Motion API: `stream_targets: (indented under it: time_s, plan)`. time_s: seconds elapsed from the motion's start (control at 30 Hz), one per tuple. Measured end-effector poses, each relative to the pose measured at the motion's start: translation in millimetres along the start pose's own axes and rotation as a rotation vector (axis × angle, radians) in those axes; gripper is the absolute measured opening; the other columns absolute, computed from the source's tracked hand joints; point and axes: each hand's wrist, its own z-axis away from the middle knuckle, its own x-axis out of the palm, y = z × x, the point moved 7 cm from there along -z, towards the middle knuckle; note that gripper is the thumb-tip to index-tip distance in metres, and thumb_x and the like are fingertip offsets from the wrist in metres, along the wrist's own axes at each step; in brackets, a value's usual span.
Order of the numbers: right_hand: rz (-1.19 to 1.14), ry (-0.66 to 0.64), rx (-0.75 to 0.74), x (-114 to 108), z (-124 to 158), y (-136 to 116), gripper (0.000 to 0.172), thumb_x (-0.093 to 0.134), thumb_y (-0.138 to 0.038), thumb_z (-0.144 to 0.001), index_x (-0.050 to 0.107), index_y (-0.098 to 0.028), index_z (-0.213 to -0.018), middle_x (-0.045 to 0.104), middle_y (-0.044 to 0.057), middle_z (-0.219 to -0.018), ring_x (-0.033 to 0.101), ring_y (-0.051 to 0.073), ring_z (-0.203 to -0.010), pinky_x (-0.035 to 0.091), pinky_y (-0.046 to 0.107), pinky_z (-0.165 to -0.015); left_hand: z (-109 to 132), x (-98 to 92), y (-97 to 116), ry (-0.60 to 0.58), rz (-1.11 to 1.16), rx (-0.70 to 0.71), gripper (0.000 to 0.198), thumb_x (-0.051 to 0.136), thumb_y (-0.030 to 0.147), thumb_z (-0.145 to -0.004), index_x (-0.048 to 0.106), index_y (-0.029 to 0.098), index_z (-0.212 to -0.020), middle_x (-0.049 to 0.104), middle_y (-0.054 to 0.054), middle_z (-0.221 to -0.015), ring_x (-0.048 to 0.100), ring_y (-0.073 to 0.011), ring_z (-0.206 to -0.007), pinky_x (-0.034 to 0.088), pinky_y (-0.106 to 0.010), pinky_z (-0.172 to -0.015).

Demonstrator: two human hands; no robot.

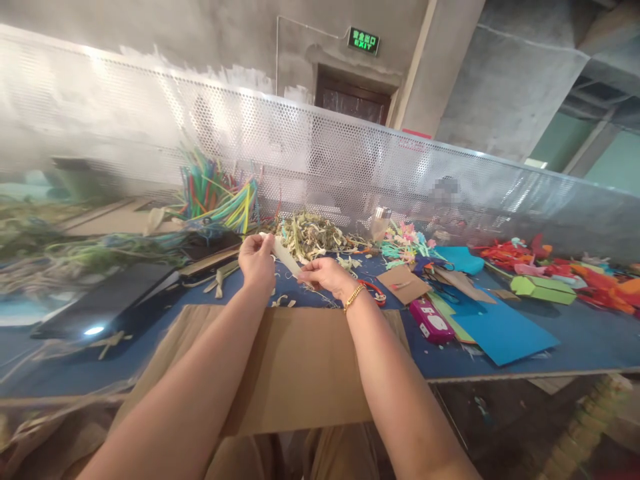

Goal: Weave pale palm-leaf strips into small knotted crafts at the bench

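Between my two hands stretches a pale, cream-coloured strip (287, 257), perhaps a dried husk or paper; its material I cannot tell. My left hand (257, 261) pinches its upper left end. The lower right end is in the closed fingers of my right hand (327, 275), which has a gold bracelet at the wrist. Both hands are above the far edge of a brown cardboard sheet (305, 373) that lies over the table edge and my lap. Just behind the strip rises a heap of dry, greenish plant pieces (313, 235).
Red-handled scissors (374, 292) lie right of my right hand. Farther right are a purple box (431, 321), blue paper (515, 327) and red-orange paper pieces (515, 253). Left are a black folder (107, 300) and colourful stems (215, 193). A perforated metal panel (340, 153) stands behind.
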Motion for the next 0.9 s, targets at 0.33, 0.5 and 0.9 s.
stream_targets:
  time_s: [0.33, 0.5, 0.9]
  plan:
    - [0.096, 0.052, 0.034, -11, -2, 1, 0.023, 0.080, -0.029, -0.056, 0.064, -0.015, -0.062, 0.064, 0.001, -0.056, 0.042, 0.007, -0.046, 0.027, 0.021, -0.045, -9, -11.8, -4, 0.096, 0.029, 0.063, 0.020, 0.062, 0.030, -0.071, 0.047, 0.018, -0.069, 0.044, 0.005, -0.061, 0.040, -0.0069, -0.054, 0.033, -0.019, -0.053]
    - [0.218, 0.046, -0.019, -16, 1, -4, 0.025, 0.078, -0.036, -0.058, 0.065, -0.015, -0.058, 0.063, 0.001, -0.054, 0.042, 0.008, -0.047, 0.029, 0.023, -0.050, -10, -16.7, -3, 0.138, 0.025, 0.076, 0.021, 0.061, 0.032, -0.072, 0.046, 0.018, -0.070, 0.042, 0.006, -0.062, 0.038, -0.0066, -0.053, 0.032, -0.020, -0.053]
    - [0.240, 0.005, -0.032, -18, 2, 3, 0.019, 0.076, -0.025, -0.058, 0.070, -0.015, -0.073, 0.070, 0.002, -0.071, 0.060, 0.014, -0.067, 0.043, 0.028, -0.071, -13, -26.1, -12, 0.238, 0.065, -0.055, 0.015, 0.058, 0.025, -0.075, 0.046, 0.018, -0.075, 0.042, 0.007, -0.061, 0.037, -0.0047, -0.051, 0.033, -0.018, -0.051]
